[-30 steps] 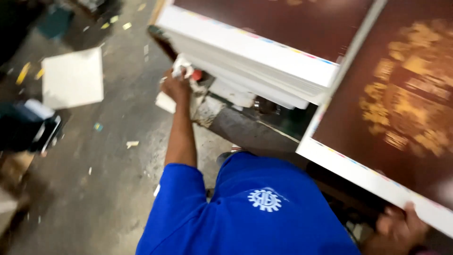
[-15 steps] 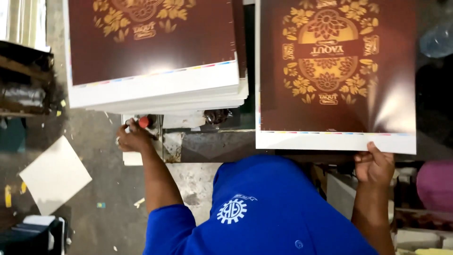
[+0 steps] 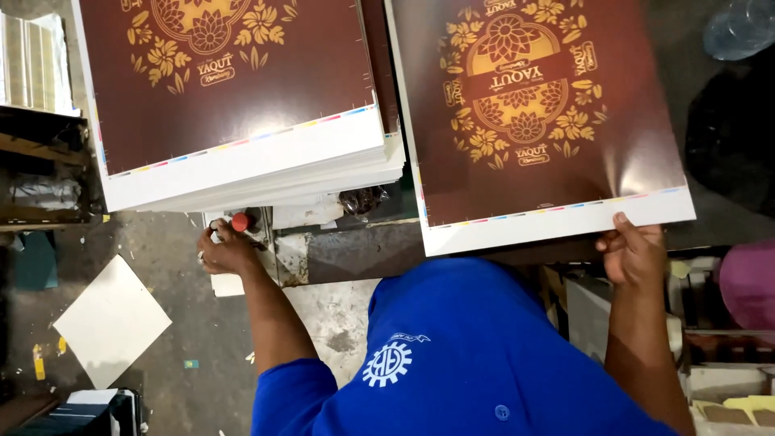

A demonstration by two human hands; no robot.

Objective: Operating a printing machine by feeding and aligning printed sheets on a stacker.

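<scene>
printed sheet [image 3: 533,121], dark brown with gold floral design, is held at near white edge by right hand [image 3: 634,254], thumb on top, fingers curled under, pinching it. sheet is seen lying flat, just right of tall stack of printed sheets [image 3: 242,153], apart from it. left hand [image 3: 226,252] is closed around red knob [image 3: 240,221] under stack. one sheet is off stack; thick stack is left. loose white sheet [image 3: 111,319] is seen on floor.
</scene>
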